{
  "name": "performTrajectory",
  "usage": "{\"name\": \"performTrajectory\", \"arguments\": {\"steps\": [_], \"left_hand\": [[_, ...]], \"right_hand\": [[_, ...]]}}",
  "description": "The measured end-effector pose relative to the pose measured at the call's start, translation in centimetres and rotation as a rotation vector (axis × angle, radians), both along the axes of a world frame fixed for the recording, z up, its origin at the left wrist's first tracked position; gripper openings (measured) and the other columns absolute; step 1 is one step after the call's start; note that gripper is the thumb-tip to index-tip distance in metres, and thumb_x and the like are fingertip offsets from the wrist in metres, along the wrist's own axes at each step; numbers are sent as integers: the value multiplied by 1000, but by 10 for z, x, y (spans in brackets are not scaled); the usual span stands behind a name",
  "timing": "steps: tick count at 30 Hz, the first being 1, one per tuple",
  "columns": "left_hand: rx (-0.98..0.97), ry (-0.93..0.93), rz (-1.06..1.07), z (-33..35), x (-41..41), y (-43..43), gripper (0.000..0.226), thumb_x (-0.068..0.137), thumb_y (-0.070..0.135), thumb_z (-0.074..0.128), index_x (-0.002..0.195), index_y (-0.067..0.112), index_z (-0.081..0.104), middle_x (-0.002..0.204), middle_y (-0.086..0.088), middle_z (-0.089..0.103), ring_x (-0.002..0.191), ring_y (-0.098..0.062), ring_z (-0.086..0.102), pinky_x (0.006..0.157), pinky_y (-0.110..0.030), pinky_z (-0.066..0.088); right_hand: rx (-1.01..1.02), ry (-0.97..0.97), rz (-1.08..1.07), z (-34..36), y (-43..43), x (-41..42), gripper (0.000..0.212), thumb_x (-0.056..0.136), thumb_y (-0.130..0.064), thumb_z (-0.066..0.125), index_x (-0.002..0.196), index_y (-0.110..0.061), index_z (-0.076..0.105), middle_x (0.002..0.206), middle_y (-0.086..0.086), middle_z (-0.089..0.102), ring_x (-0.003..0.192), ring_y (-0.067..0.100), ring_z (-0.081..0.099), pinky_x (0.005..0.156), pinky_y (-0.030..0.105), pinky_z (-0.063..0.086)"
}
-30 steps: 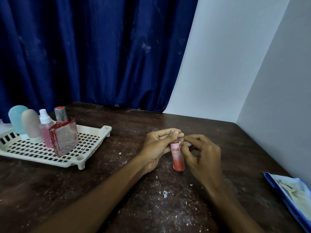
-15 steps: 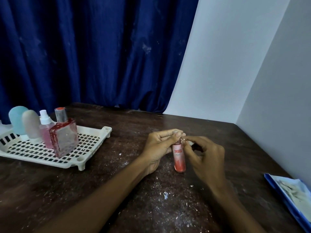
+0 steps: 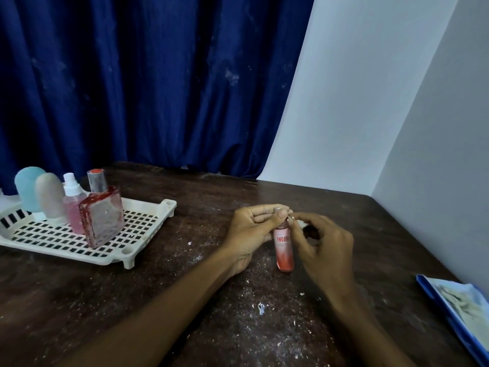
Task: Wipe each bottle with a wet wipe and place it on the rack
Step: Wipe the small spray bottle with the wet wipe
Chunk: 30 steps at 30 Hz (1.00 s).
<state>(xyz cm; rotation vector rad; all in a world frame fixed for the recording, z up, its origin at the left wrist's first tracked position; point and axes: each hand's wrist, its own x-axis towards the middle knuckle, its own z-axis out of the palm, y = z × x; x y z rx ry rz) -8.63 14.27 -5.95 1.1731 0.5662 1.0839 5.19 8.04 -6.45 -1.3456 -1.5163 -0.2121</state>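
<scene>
Apparently "ENGA…" on red bottle [image 3: 284,250]

Red-pink bottle [image 3: 284,247], white grid-patterned rack [image 3: 143,229], navy curtain [image 3: 148,80].

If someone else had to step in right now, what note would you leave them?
Left hand grips the top of the small red bottle, which is upright. Right hand pinches a white wet wipe at its neck.
Done: four bottles stand on the white rack.
Left: finish wiping this one, then rack it.
Wipe pack lies far right.
</scene>
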Motion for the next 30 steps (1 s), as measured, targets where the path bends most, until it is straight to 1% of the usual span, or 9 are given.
{"name": "performTrajectory", "arguments": {"steps": [3,6,8,13,17,19,22,25,30], "left_hand": [[-42,-36,64,-3,0,3,18,87,11,71,104,8,72,104,-11,76,102,-21,72,90,-36,58],[-60,-51,38,-4,-2,8,15,97,10,60,108,8,69,109,-10,76,106,-18,71,88,-32,59],[-51,-25,21,-4,-4,10,18,101,12,53,111,7,67,113,-7,74,110,-16,69,91,-35,58],[-41,56,-17,-5,-5,12,23,105,19,44,117,11,62,119,0,73,111,-16,69,98,-47,52],[-45,91,-36,-5,-5,11,26,107,21,40,120,14,61,121,4,72,111,-16,68,101,-51,50],[-53,83,-38,-6,-4,11,27,107,21,39,120,15,62,122,3,71,110,-17,69,101,-51,50],[-80,54,-17,-7,-1,10,25,105,20,45,122,13,62,120,-2,72,110,-18,69,99,-48,52],[-73,12,-5,-8,-1,11,24,102,13,51,123,9,62,117,-9,73,110,-18,69,95,-42,56],[-46,6,-79,-6,-4,13,25,103,8,46,124,2,59,119,-12,72,112,-20,68,93,-33,56]], "right_hand": [[2,-27,87,2,-3,-5,14,84,-23,73,98,-22,75,87,-16,70,75,-3,65,67,9,50],[-55,-116,103,-1,-3,-8,15,80,-23,75,94,-22,75,84,-18,67,72,-2,63,65,13,52],[-108,-97,45,-2,-1,-5,15,79,-16,78,92,-21,75,83,-14,67,70,-2,62,64,15,53],[-155,102,-7,1,-1,4,13,88,-11,70,97,-20,71,87,-12,68,76,-5,62,66,5,48],[-161,56,29,-1,-1,-2,17,88,-14,70,103,-22,72,87,-21,65,79,-7,64,68,7,50],[-146,0,44,-3,0,-3,18,88,-15,71,103,-24,74,87,-23,66,81,-5,65,70,11,53],[-115,-44,43,-4,0,-3,19,87,-23,70,105,-24,75,93,-20,67,80,-6,64,73,17,56],[-80,-75,60,-3,-2,-4,23,83,-32,69,102,-22,76,94,-14,68,79,-5,64,70,13,54],[-58,-101,17,-2,0,-3,17,84,-18,78,100,-21,78,91,-7,73,76,-1,65,68,19,56]]}}
